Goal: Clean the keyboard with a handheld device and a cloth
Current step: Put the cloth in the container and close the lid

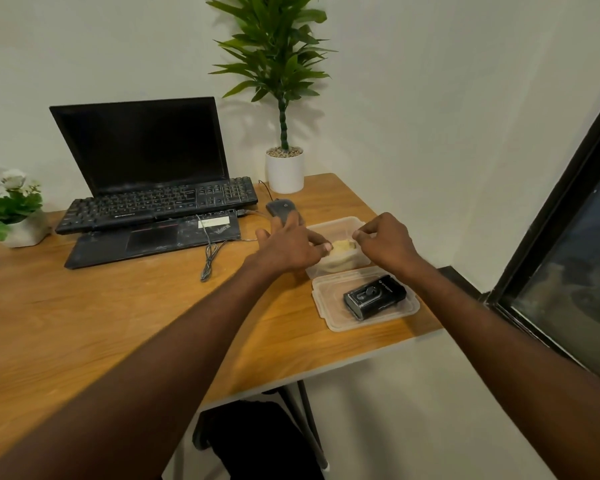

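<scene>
Wooden brown table [84, 306], black external keyboard [156, 206] atop the open laptop, untouched. Clear plastic tub [343, 225] holding a yellow folded cloth [342, 244]; left hand [288, 242] and right hand [383, 242] both pinching it. Black handheld device [374, 296] waiting on the tub's lid. Fetching step, apparently; next, lifting the cloth free.

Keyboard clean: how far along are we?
Barely started. Both hands, left and right, are at the open container holding the yellow cloth. The handheld device lies untouched on the lid. The keyboard is untouched: all cleaning remains.
</scene>
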`<state>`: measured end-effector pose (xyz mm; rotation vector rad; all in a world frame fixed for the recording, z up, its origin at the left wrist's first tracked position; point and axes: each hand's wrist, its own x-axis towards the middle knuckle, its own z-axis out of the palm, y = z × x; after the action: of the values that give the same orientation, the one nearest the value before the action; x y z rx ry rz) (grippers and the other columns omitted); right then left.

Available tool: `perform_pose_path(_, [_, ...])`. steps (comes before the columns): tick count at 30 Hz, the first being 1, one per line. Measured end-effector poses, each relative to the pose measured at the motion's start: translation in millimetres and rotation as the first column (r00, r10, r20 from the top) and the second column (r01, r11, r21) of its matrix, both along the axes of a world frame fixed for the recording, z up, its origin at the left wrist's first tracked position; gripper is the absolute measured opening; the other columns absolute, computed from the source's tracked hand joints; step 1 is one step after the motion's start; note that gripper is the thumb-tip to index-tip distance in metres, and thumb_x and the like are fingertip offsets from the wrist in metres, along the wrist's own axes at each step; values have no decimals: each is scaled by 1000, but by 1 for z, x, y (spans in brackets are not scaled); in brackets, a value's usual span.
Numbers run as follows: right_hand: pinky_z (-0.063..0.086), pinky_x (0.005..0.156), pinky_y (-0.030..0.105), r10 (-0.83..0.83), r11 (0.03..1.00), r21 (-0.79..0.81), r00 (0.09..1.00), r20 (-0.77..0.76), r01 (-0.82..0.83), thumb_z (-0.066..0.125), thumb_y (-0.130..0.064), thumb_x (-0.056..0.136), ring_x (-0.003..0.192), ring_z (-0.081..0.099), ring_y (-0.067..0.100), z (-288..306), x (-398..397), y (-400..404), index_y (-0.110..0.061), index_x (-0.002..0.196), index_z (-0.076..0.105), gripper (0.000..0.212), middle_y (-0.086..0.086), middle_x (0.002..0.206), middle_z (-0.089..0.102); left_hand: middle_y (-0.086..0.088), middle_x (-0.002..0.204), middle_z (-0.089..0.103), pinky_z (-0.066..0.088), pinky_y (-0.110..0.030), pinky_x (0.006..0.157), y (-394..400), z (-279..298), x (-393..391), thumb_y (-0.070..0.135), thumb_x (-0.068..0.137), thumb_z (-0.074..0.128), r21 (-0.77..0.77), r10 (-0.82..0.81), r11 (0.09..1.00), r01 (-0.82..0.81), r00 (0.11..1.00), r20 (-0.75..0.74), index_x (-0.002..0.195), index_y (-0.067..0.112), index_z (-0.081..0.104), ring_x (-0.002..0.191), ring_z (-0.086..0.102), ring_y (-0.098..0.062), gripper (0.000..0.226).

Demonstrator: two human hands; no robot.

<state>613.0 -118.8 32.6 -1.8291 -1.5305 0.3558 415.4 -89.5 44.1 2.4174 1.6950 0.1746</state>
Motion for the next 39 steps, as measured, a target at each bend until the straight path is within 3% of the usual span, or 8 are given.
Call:
perform_pose_path(3, [48,94,32,27,999,22,1000,-1,-27,64,-31,99,117,64,24,3,-1,-8,-16,114,78,26,7,127,71,-5,145,39,26,-52,102,3,-3,-3,68,103,48,85,-5,996,6,1000,-11,136,52,67,138,32,-32,41])
perform_pose_path(8, [45,79,29,35,983,173,989,144,-60,66,-35,97,96,63,14,20,11,-43,-26,103,76,15,-2,109,67,5,117,49,26,-40,91,-39,-19,-3,55,107,51,384,-73,920,-76,930,361,130,36,70,114,41,-15,36])
perform_pose_path(11, [52,85,31,285,958,-60,948,141,-280,74,-47,89,97,63,5,29,30,-71,-32,107,74,23,-13,111,70,7,114,54,32,-39,93,-76,-28,1,57,106,49,385,-130,922,-47,898,420,123,32,73,110,43,-12,38])
perform_pose_path(14, [45,103,30,519,820,-354,845,130,-449,83,-53,78,123,53,5,29,40,-94,-40,135,60,63,-19,137,58,9,113,56,38,-42,95,-99,-47,-1,55,106,47,363,-158,932,-4,897,413,124,32,73,112,47,-14,39])
perform_pose_path(16, [43,107,30,576,776,-396,808,128,-491,87,-45,77,127,49,6,25,40,-98,-39,143,53,75,-18,143,53,8,113,57,42,-43,94,-102,-57,-7,49,107,48,362,-137,932,-27,898,417,125,30,73,112,49,-15,36])
perform_pose_path(23, [44,106,30,614,759,-432,758,222,-488,80,-15,86,123,55,10,22,29,-89,-37,142,58,64,-10,138,61,3,113,63,48,-48,93,-91,-65,-18,34,107,56,279,13,930,-239,780,626,118,24,76,110,50,-21,25])
perform_pose_path(34, [47,83,18,569,811,-228,818,85,-540,89,-17,75,108,60,0,10,36,-89,-38,105,67,43,-19,112,68,10,106,67,52,-51,92,-81,-69,-22,41,96,48,194,65,924,-330,635,770,105,30,78,104,58,-21,33])
perform_pose_path(39, [42,77,6,555,829,-168,821,133,-533,89,-21,77,103,57,-8,6,38,-86,-34,105,70,37,-18,111,70,10,110,63,49,-48,95,-81,-65,-21,23,101,59,263,20,894,-363,619,785,106,32,75,110,51,-17,19])
